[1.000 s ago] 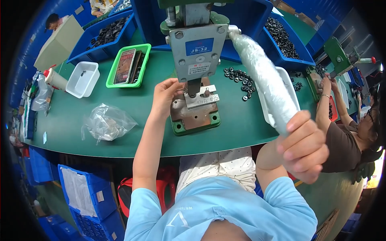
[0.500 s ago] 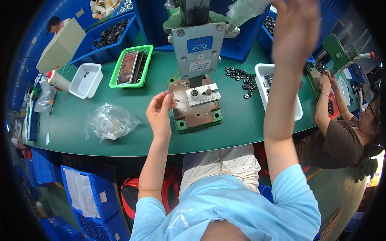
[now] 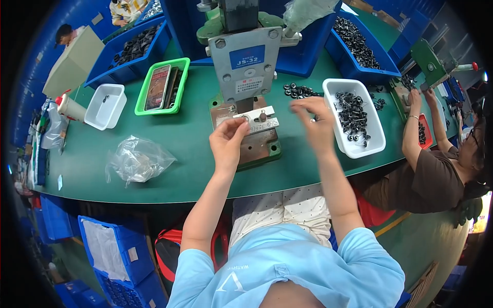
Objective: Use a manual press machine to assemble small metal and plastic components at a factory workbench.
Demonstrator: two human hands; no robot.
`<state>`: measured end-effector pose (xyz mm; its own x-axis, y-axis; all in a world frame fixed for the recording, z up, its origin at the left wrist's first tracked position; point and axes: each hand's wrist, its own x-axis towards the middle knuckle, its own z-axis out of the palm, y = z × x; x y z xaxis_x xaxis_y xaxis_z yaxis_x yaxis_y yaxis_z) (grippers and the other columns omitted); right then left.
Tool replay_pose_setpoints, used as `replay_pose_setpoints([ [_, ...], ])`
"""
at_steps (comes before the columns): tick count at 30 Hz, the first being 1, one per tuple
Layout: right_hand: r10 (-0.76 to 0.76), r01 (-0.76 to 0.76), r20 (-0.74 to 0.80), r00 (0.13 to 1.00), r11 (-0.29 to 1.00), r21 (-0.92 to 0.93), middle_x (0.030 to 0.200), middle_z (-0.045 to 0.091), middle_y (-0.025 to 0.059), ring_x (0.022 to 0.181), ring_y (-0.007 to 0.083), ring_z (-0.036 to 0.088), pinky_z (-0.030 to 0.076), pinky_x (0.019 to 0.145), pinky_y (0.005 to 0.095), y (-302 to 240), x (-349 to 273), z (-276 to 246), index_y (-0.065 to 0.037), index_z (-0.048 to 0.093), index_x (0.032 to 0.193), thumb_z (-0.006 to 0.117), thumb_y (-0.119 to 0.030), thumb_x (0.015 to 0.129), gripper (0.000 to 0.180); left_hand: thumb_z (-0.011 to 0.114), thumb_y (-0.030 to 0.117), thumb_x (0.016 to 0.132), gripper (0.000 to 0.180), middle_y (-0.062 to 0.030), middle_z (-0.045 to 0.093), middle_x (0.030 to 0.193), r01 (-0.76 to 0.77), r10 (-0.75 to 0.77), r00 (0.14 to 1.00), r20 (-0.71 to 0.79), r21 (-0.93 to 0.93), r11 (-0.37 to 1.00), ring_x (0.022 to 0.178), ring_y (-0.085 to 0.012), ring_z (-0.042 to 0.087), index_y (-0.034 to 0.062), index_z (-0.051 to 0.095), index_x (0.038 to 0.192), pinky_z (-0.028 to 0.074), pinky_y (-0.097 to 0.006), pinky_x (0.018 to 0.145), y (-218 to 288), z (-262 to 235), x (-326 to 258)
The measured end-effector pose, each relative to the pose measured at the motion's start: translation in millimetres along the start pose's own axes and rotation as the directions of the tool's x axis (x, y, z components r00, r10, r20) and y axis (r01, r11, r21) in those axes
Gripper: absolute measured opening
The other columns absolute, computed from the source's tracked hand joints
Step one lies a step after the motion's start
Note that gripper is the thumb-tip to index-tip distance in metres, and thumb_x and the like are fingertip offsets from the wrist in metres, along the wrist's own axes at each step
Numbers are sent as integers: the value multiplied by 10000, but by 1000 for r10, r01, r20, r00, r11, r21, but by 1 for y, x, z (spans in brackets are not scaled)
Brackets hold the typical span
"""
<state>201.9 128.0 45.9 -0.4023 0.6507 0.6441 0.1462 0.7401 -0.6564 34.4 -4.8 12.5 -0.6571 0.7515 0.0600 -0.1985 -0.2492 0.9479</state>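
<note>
In front of me stands a green hand press with a grey front plate (image 3: 247, 64). A pale metal fixture block (image 3: 264, 123) lies on its base, under the ram. My left hand (image 3: 229, 141) reaches the left end of this block. Its thumb and fingertips are pinched together there and cover whatever lies between them. My right hand (image 3: 317, 123) is to the right of the press, smeared by motion, between the block and a white tray (image 3: 381, 146). Its finger grip is blurred. Behind it, small black round parts (image 3: 299, 91) lie loose on the green table.
Metal-stemmed black parts (image 3: 353, 115) fill much of the white tray. Blue bins (image 3: 354, 43) stand behind. Left are a green basket (image 3: 181, 97) with a phone, a white tub (image 3: 115, 115), a clear plastic bag (image 3: 138, 159) and a cup (image 3: 72, 108). A co-worker (image 3: 436, 169) works at right.
My right hand has come down from high over the bins toward the press. My left hand has shifted right, onto the fixture block where a black round part was visible.
</note>
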Motion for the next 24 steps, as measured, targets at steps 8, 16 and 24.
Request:
replay_pose_setpoints([
  [8, -12, -106, -210, 978, 833, -543, 992, 647, 79, 971, 226, 545, 417, 866, 331, 28, 9, -95, -92, 656, 1049, 671, -67, 760, 291, 668, 13, 813, 155, -82, 629, 818, -101, 95, 994, -59, -122, 987, 732, -137, 629, 23, 520, 861, 531, -258, 705, 1, 12, 14],
  [16, 383, -122, 268, 884, 741, -660, 928, 558, 143, 863, 331, 585, 479, 736, 395, 50, -32, -19, -16, 608, 993, 618, -23, 762, 230, 644, -43, 801, 358, -127, 596, 896, -100, 80, 992, -98, -217, 971, 841, -201, 633, 42, 381, 1028, 518, -306, 792, 10, 11, 9],
  [24, 293, -258, 339, 894, 955, -144, 827, 610, 41, 685, 133, 568, 450, 618, 267, 30, -7, -4, -51, 634, 977, 723, -54, 687, 303, 588, -47, 810, 357, -140, 543, 1013, -56, 39, 992, -118, -144, 988, 842, -212, 615, 34, 387, 1094, 542, -327, 740, 9, -12, -1],
])
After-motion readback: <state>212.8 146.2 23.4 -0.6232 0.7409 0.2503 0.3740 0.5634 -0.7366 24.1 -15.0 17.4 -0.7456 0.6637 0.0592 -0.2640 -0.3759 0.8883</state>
